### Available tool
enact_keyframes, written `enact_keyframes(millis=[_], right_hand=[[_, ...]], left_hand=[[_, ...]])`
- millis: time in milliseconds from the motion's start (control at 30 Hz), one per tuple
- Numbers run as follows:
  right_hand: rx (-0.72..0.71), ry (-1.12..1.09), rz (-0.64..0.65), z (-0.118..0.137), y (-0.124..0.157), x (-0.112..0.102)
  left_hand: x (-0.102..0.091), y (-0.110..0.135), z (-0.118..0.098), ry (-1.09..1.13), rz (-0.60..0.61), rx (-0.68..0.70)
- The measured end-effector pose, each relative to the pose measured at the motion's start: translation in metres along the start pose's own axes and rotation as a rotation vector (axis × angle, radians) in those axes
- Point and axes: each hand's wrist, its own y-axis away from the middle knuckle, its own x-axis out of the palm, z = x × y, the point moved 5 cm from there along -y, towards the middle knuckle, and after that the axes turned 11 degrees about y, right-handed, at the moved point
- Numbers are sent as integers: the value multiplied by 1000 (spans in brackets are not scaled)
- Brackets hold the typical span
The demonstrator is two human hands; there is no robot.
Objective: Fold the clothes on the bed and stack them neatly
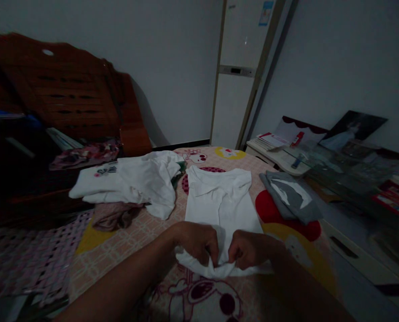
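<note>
Bare forearms (pixel 129 275) come first — left hand (pixel 199 243) clenched on the near edge of the white garment (pixel 216 210), right hand (pixel 251 248) clenched just beside it. Spread on the desk (pixel 120 243), the garment looks light, limp — best held along that edge.

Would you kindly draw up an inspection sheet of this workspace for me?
Surface: patterned pink cloth, with yellow and red patches and cartoon figures.
Job's things: white garment, spread out in the middle, its near edge bunched up.
Clutter: loose heap of white clothing at left, with brownish fabric partly under it; folded grey garment with a white print at right.
Grip: left hand and right hand both closed on the white garment's near edge.
Cables: nothing seen.
Surroundings: dim room; wooden seat back at left, tall white unit ahead.
</note>
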Motion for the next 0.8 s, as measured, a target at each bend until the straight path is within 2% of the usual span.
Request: enact_keyframes(millis=[67,100,133,167,233,300,367,433,467,533,600,700,800], right_hand=[[-22,-50,45,2,1,7],[-29,-84,78,4,3,9],[-28,-125,112,6,5,10],[-19,-166,134,9,7,8],[9,-210,77,14,9,-5],[21,-158,-130,18,10,-33],[16,-33,-364,20,9,-64],[25,90,-546,18,5,-92],[31,144,-629,16,1,-103],[34,238,-794,7,-9,-120],[9,315,-919,-6,-22,-126],[-60,360,-967,-34,-47,-114],[-41,381,-1033,-65,-65,-97]], left_hand=[[3,-1,2,103,46,6],[-1,1,3,155,31,-15],[-9,4,6,195,-26,-48],[-22,9,10,208,-134,-87],[-62,26,20,146,-479,-169],[-108,52,28,-51,-918,-265],[-142,76,36,-231,-1277,-402],[-163,92,45,-328,-1528,-538],[-169,96,51,-344,-1602,-594],[-174,97,63,-326,-1674,-659],[-175,93,76,-271,-1698,-660],[-175,87,94,-172,-1671,-570],[-176,86,106,-110,-1612,-473]])
